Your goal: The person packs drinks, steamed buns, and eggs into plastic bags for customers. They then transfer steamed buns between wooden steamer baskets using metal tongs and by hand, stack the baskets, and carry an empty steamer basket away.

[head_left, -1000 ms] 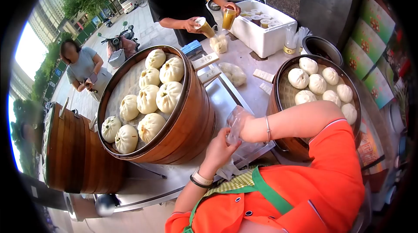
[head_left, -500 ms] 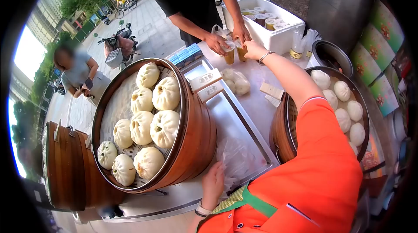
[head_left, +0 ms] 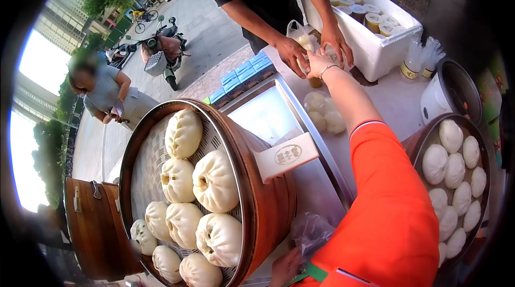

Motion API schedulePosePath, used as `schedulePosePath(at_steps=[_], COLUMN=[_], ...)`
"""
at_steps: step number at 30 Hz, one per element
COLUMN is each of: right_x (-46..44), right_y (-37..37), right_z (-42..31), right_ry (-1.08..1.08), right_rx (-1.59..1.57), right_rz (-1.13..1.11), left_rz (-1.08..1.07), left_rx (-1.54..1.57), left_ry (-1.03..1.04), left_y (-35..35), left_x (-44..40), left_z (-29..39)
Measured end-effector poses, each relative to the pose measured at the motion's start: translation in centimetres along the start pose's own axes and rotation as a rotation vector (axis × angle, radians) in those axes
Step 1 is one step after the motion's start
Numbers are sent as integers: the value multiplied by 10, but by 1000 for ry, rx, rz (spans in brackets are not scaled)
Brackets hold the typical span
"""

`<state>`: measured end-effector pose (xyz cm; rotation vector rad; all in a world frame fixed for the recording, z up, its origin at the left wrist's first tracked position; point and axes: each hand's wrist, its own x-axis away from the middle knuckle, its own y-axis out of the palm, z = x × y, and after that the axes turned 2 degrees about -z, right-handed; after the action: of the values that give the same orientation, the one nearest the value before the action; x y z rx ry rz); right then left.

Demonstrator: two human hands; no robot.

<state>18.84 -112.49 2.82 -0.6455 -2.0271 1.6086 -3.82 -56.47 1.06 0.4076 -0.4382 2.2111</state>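
Observation:
My right hand [head_left: 321, 65] reaches across the counter to the drink cups, between the two hands of a person in black. Its fingers are bent around a cup top that they largely hide. An amber cup bottom [head_left: 315, 81] shows below. Down at the bottom edge, my left hand [head_left: 287, 266] is blurred and partly cut off, beside a clear plastic bag [head_left: 312, 231]. To its left stands a tall bamboo steamer [head_left: 268, 201] with several pleated buns [head_left: 215, 180]. A tied bag of buns [head_left: 325, 112] lies on the counter.
A foam box [head_left: 379, 51] of lidded cups stands at the back right, near bagged straws [head_left: 412, 61] and a dark pot [head_left: 456, 91]. Another bun steamer [head_left: 424, 139] is at right, blue boxes [head_left: 236, 83] behind the tray [head_left: 335, 177]. A second person [head_left: 112, 91] stands left.
My right hand left the plastic bag and stretched out to the cups. The person in black lowered the cups to the counter. My left hand moved down, and the view shifted closer to the left steamer.

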Motion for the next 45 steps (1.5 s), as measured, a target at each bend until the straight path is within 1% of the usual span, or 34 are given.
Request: schedulePosePath(at_steps=[1,2,4,5,7,8,9,11,12,14,16,17,18,19,20,21,22,23,25,26,27,28,29,30,31,32,33,34,38,40,41,43,44,45], right_x=[-8,-15,-23,-24,-15,-12,-10,-1,4,33,62,79,102,128,159,209,241,271,328,352,370,394,407,415,424,426,423,422,423,418,409,385,366,339], right_y=[7,15,32,39,40,35,25,10,-15,-66,-117,-138,-159,-179,-195,-220,-227,-231,-234,-227,-211,-206,-190,-165,-148,-127,-103,-93,-53,-60,-67,-94,-119,-135], right_z=[0,-2,-8,-8,-16,-20,-21,-20,-21,-23,-12,-2,8,16,25,14,15,10,-17,-32,-45,-63,-76,-82,-89,-92,-92,-95,-98,-97,-94,-85,-72,-50], right_ry=[20,10,84,76,51,35,36,70,74,149,171,123,34,-11,-163,-149,-183,-295,-458,-510,-522,-508,-657,-763,-779,-837,-886,-875,-948,-1006,-990,-1042,-950,-857], right_rx=[-7,-12,-17,-16,-4,5,8,-73,-55,-100,-99,-96,-92,-95,-228,-410,-492,-659,-861,-833,-857,-683,-404,-409,-357,-268,-259,-247,-69,-64,-57,-230,-250,-353], right_rz=[13,9,77,135,84,45,53,207,219,206,197,180,200,228,223,31,-42,-80,-350,-349,-379,-375,-202,-169,-149,-105,-106,-175,-178,-239,-227,-396,-363,-237], left_rz=[-26,-16,-75,-67,74,79,71,44,30,4,44,35,9,-14,-28,-43,-38,-41,-53,-20,-29,-42,-43,-18,4,-7,-28,-75,-58,-7,12,23,48,39], left_rx=[-137,-138,-273,-268,-212,-216,-295,-466,-534,-592,-222,-200,-126,-45,-2,37,53,148,246,235,257,275,275,352,428,420,414,407,668,548,546,500,463,457], left_ry=[8,3,-318,-327,-1,8,-34,-117,-150,-185,84,73,86,96,132,154,128,118,59,107,89,68,75,92,104,118,135,167,87,125,121,118,103,113], left_y=[0,-2,-2,0,9,9,11,11,16,21,14,14,12,11,11,11,14,17,21,24,24,25,28,30,31,30,31,35,33,29,29,27,25,24], left_x=[1,0,-6,-4,-1,-5,-9,-17,-20,-12,-7,-3,-1,-1,-3,-5,-8,-11,-20,-22,-25,-23,-20,-17,-12,-12,-16,-22,-32,-21,-16,-10,-7,-6], left_z=[2,3,34,28,13,7,5,-2,0,8,42,53,66,78,79,74,78,79,74,75,78,82,88,95,99,91,75,69,59,65,71,75,76,75])
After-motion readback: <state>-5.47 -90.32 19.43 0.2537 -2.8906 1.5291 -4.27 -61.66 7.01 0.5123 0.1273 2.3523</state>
